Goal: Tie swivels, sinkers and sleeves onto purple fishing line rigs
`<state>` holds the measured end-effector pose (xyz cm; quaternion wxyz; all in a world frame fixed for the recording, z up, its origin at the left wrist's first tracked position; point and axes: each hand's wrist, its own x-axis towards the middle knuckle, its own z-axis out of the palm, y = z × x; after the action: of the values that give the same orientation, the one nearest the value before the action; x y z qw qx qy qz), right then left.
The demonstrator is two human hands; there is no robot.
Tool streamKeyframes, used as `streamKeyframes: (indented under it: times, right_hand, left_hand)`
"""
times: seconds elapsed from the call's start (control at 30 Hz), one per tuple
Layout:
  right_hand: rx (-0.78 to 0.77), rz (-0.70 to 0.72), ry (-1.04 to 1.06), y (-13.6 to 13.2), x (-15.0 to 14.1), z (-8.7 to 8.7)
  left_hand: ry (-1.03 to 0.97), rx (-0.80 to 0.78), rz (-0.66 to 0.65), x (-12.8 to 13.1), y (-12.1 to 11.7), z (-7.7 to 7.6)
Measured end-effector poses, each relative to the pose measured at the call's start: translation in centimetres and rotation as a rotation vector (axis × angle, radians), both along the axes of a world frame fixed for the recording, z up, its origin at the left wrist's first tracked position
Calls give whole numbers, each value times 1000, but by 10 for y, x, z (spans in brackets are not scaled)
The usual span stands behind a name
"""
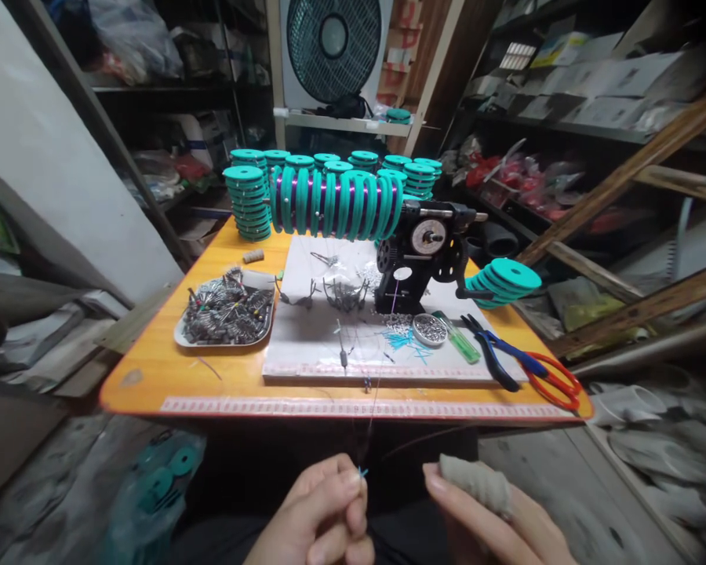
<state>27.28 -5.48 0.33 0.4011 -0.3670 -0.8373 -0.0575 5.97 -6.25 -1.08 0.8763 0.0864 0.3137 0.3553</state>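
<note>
My left hand (pixel 329 510) is closed in a pinch in front of the table's near edge. A tiny blue piece (pixel 362 472) pokes out at its fingertips, where a thin line (pixel 372 424) runs up toward the table. To its right, my right hand (pixel 500 514) has thumb and index finger close together. Grey cloth wrap (pixel 476 480) covers that index finger; whatever may lie between the fingertips is hidden. On the white board (pixel 306 357) are small blue pieces (pixel 403 339), a round dish of small metal parts (pixel 429 329) and a dark weight (pixel 343 358).
Behind stands a black winding machine (pixel 412 251) carrying a row of teal spools (pixel 335 204). A tray (pixel 223 314) of wire-and-weight pieces sits at left. Pliers (pixel 494 353), red-handled scissors (pixel 550 380) and a green case (pixel 462 341) lie at right. More teal discs (pixel 506 278) are stacked nearby.
</note>
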Motion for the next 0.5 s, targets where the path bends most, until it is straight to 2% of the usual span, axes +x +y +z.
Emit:
streamKeyframes:
  times: [0.17, 0.3, 0.37, 0.43, 0.5]
  right_hand:
    - [78, 221, -38, 30, -33, 11]
    - [97, 350, -22, 53, -51, 27]
    - [24, 454, -14, 61, -59, 37]
    - [-144, 572, -32, 66, -67, 46]
    - [-336, 610, -72, 70, -75, 52]
  left_hand:
    - [352, 169, 145, -11, -1, 18]
    - [635, 262, 118, -25, 2, 36]
    - [785, 387, 95, -34, 4, 41]
    - [958, 567, 87, -42, 5, 42]
    - [1146, 760, 119, -47, 5, 39]
